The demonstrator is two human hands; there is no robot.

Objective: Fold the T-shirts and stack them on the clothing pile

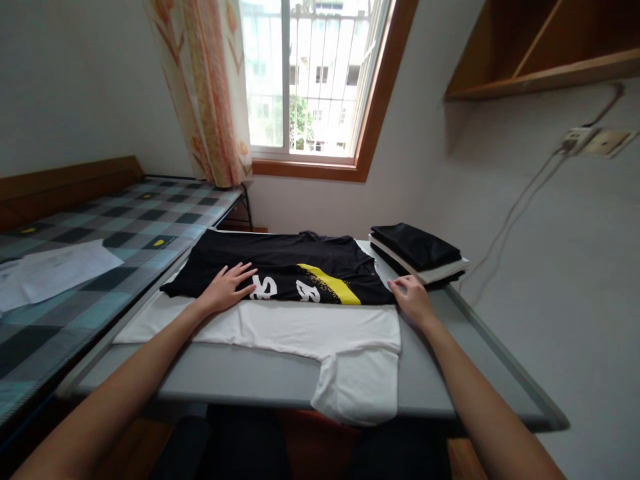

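Grey table (250,375) carries the lot: black shirt (260,251), under the flat, spread left hand (229,289), looks partly folded, white cloth (295,328) just nearer has its sleeve (361,381) untucked, folded pile (417,244) beyond the right hand (414,298) pinching the shirt's edge.

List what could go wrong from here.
The white sleeve hangs over the near edge of the table and could snag. The right hand is close to the folded stack and might knock it. The left hand rests on the black fabric, which could wrinkle if the hand slides.
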